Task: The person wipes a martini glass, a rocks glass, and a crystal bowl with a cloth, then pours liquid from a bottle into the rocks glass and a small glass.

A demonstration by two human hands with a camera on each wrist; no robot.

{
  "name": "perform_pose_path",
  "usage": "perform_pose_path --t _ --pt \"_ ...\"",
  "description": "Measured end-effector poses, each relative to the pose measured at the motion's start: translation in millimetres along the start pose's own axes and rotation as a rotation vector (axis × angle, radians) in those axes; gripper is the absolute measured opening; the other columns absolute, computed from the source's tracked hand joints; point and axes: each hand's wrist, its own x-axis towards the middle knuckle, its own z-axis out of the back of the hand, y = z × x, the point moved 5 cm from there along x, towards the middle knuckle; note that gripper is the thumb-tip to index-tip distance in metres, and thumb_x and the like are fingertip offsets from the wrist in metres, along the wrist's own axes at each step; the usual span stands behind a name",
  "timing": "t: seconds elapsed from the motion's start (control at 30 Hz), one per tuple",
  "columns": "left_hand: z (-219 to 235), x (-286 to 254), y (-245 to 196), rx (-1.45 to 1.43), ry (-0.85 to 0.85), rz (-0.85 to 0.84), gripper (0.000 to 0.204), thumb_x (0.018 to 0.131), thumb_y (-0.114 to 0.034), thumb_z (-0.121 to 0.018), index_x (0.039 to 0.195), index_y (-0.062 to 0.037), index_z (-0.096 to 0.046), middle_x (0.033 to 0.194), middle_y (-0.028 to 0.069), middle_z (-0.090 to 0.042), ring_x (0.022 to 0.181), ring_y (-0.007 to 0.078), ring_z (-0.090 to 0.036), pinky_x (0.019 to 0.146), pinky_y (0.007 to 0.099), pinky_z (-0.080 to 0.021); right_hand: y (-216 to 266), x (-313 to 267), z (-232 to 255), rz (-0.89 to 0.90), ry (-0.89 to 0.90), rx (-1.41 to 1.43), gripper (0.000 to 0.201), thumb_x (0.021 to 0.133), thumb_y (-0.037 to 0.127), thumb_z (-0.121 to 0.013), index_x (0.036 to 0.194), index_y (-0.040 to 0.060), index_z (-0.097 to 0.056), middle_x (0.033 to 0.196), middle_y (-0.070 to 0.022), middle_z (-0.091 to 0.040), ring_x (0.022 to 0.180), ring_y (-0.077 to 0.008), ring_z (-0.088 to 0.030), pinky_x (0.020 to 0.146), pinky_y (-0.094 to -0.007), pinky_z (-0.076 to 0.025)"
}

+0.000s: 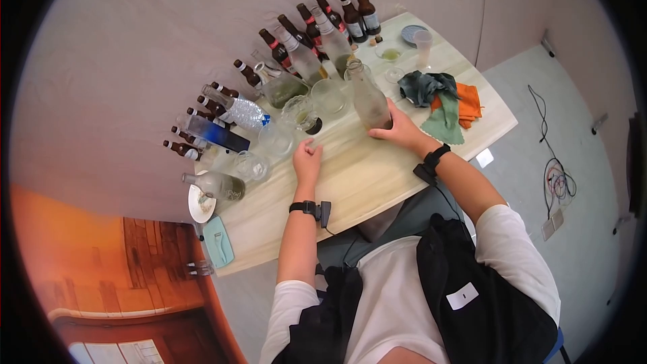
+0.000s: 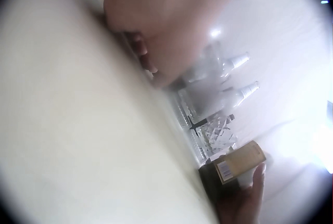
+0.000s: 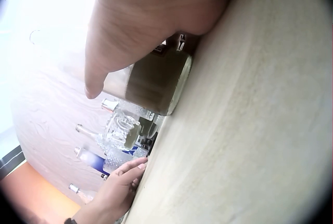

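Observation:
My right hand [image 1: 403, 128] grips a clear glass bottle [image 1: 367, 91] low on its body, near the middle of the table. The bottle stands nearly upright with greenish-brown liquid in its lower part. In the left wrist view a tan label [image 2: 244, 162] with a barcode shows on it. From the right wrist, the thumb side of the hand covers part of the bottle [image 3: 156, 81], whose base is right at the tabletop. My left hand [image 1: 308, 162] hangs loosely curled close over the wood, holding nothing. Beyond it stand a clear glass pitcher [image 1: 298, 113] and a glass bowl [image 1: 329, 97].
Several brown beer bottles [image 1: 275, 50] line the wall side. A blue bottle [image 1: 219, 133] and a textured clear bottle [image 1: 249, 114] lean at left. Dark, green and orange cloths [image 1: 465, 104] lie right of my right hand. A teal tray [image 1: 218, 243] sits at the left edge.

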Motion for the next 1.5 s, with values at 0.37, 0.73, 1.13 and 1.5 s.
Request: perform_pose_path --t 0.37,0.73,1.13,1.5 --pt "43 -41 1 -0.168 -0.42 0.197 0.082 0.076 -0.001 -0.071 0.144 0.0047 -0.026 0.138 0.0215 -0.027 0.106 0.026 -0.051 0.087 0.0343 -0.053 2 -1 -1 -0.011 0.007 0.033 0.087 0.078 0.027 -0.081 0.148 0.0075 -0.034 0.136 -0.0142 -0.053 0.128 -0.0231 -0.049 0.107 -0.0352 -0.038" --pt "59 1 -22 -0.196 -0.439 0.339 0.103 0.07 -0.017 -0.086 0.149 0.0008 -0.023 0.143 0.0198 -0.026 0.117 0.0312 -0.052 0.053 0.0309 -0.057 1 0 0 0.011 0.003 -0.001 0.088 0.078 0.029 -0.081 0.148 0.007 -0.033 0.136 -0.0148 -0.053 0.128 -0.023 -0.049 0.107 -0.035 -0.038" --pt "49 31 32 -0.196 -0.506 0.16 0.084 0.07 -0.033 -0.089 0.134 -0.0034 -0.043 0.13 0.015 -0.053 0.095 0.0207 -0.06 0.067 0.0318 -0.051 2 -1 -1 0.017 -0.002 -0.005 0.09 0.077 0.032 -0.081 0.148 0.006 -0.032 0.137 -0.016 -0.053 0.126 -0.0247 -0.051 0.107 -0.0348 -0.039" --pt "55 -31 -19 -0.404 -0.006 0.093 0.068 0.074 -0.009 -0.085 0.131 -0.0025 -0.048 0.128 0.0102 -0.055 0.113 0.0177 -0.058 0.091 0.0306 -0.05 5 -2 -2 -0.025 0.013 0.039 0.088 0.078 0.028 -0.081 0.147 0.0071 -0.032 0.134 -0.0129 -0.053 0.124 -0.0218 -0.05 0.106 -0.0348 -0.038"
